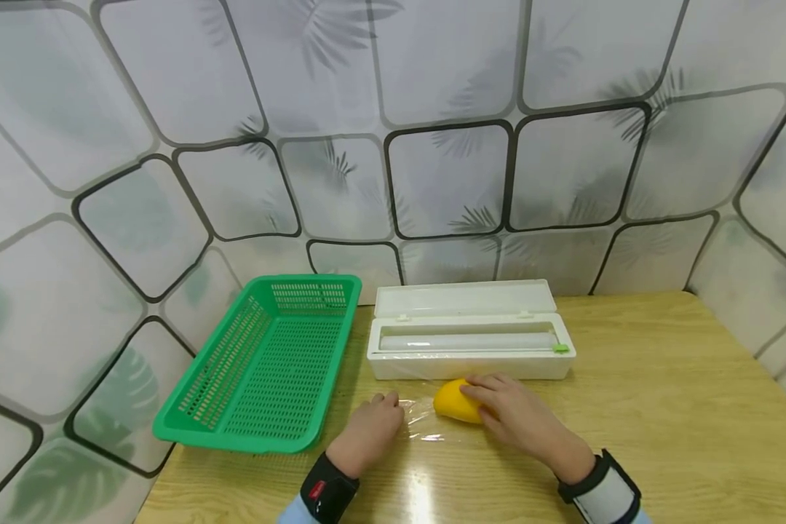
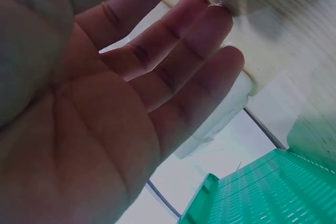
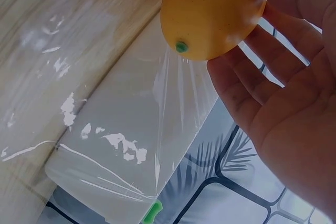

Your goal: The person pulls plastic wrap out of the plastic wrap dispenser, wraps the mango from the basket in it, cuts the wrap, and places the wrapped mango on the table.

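A yellow mango (image 1: 457, 402) with a green stem tip lies on its side on clear plastic wrap (image 1: 426, 422). My right hand (image 1: 520, 415) grips it from the right, thumb on one side and fingertips on the other, as the right wrist view shows. To the left, my left hand (image 1: 370, 429) rests low over the table by the edge of the wrap. Its fingers (image 2: 194, 72) are loosely extended, tips close to the shiny film. Behind the mango, a white wrap dispenser (image 1: 471, 367) stands with its lid raised, a film roll (image 1: 465, 342) inside.
A green plastic basket (image 1: 327, 407) with slotted sides stands left of the dispenser. The green slider (image 1: 560, 348) sits at the dispenser's right end. Everything stands on a wooden table (image 1: 668, 407), with a patterned sheet (image 1: 445, 182) behind it.
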{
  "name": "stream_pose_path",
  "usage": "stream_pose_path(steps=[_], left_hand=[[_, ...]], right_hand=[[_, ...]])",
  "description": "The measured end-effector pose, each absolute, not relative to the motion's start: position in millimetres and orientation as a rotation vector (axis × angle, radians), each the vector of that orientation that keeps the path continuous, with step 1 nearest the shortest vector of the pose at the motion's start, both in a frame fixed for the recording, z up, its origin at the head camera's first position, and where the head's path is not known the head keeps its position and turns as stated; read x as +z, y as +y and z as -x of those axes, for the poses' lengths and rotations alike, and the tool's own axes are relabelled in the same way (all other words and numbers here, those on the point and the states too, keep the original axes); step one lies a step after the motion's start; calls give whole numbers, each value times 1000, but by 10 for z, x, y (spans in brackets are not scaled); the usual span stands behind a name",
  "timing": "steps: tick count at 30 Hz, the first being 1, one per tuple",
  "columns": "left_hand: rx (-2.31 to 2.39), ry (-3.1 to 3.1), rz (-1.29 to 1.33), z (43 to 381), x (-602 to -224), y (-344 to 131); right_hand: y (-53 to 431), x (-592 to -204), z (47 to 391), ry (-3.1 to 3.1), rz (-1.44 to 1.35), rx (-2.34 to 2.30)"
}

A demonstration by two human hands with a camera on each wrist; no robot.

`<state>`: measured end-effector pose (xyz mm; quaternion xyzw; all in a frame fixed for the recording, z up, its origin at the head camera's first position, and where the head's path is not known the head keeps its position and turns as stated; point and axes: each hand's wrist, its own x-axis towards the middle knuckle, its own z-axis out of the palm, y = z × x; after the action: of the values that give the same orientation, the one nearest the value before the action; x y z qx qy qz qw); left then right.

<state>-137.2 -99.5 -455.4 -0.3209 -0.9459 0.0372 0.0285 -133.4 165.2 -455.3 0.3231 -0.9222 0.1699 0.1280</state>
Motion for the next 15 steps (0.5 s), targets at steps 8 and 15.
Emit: stream_pose_path(steps=[8,15], left_hand=[[196,-2935,951,1360,-4566,-973],[198,-2876,893,1346,-4551,-937]], right_hand=[[1658,-4563,1339,-2669,-943,497],[1655,-4580,1360,-2676,-941,504]])
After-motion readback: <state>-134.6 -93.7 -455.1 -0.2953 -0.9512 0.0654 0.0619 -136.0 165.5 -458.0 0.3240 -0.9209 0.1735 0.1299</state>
